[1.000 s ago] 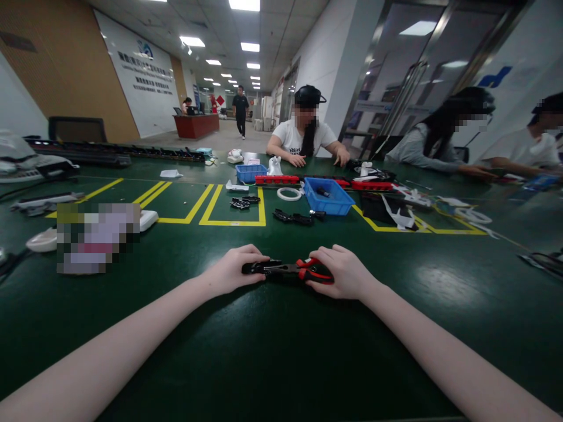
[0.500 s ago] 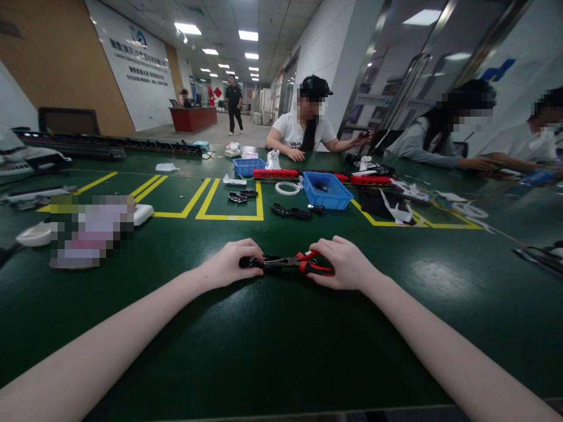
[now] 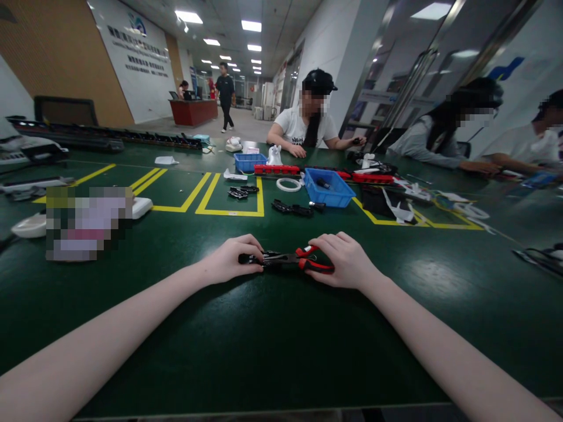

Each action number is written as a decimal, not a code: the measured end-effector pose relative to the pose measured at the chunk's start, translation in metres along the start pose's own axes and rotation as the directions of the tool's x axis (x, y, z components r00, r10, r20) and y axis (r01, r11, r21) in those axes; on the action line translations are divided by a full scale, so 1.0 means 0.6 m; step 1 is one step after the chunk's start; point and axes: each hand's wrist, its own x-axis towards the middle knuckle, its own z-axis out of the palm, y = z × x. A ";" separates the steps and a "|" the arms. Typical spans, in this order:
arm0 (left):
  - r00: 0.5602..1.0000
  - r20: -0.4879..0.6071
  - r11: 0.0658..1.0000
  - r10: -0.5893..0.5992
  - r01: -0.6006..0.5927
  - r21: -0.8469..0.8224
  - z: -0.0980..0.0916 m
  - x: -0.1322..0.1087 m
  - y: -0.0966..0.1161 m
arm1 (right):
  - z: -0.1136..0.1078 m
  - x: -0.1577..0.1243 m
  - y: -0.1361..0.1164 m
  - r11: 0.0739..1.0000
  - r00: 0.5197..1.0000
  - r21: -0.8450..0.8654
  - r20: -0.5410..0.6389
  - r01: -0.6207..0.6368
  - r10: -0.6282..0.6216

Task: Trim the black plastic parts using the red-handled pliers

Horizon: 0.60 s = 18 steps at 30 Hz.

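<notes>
First, at far left on the smooth, glossy dark-green tabletop (image 3: 281, 346), lies a pale, rounded, shell-like object (image 3: 31, 225), just beside a pixelated slab-like item (image 3: 88, 228) whose surface cannot be made out. A white block (image 3: 142, 207) with softened corners adjoins it. Next, flat yellow tape (image 3: 260, 199) forms a straight-edged outline around small, jagged black pieces (image 3: 241, 192). Nearer the viewer, the left hand (image 3: 232, 261) is curled nearly closed, thumb and fingers pinching a narrow, dark black part (image 3: 250, 258) above or on the table, centrally placed; which of the two cannot be told. A smooth white ring (image 3: 289, 190) and a knobbly, elongated black piece (image 3: 292, 208) lie beyond. Pliers (image 3: 290, 258) point their tapered metal nose at the part, overlapping it; whether they bite is unclear. The right hand (image 3: 345, 261) is wrapped around their spread red-and-black handles. Behind it stands a blue, straight-walled bin (image 3: 334, 200); further right, a crumpled white strip (image 3: 398, 211) overlies dark, limp sheeting (image 3: 373, 199).
</notes>
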 end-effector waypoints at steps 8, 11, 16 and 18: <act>1.000 -0.006 1.000 0.017 -0.017 0.000 0.002 0.000 -0.005 | 0.008 0.004 -0.007 0.997 0.999 0.076 0.036 -0.009 0.006; 1.000 -0.002 1.000 0.021 -0.021 -0.001 0.001 0.000 -0.006 | 0.008 0.005 -0.011 0.997 0.999 0.078 0.046 -0.015 0.011; 1.000 0.011 1.000 0.018 -0.018 -0.012 -0.001 0.000 -0.006 | 0.005 0.004 -0.013 1.000 0.999 0.026 0.034 -0.001 0.000; 1.000 0.014 1.000 0.021 -0.020 -0.017 -0.002 0.000 -0.005 | 0.005 0.003 -0.014 1.000 1.000 -0.007 0.025 0.011 -0.011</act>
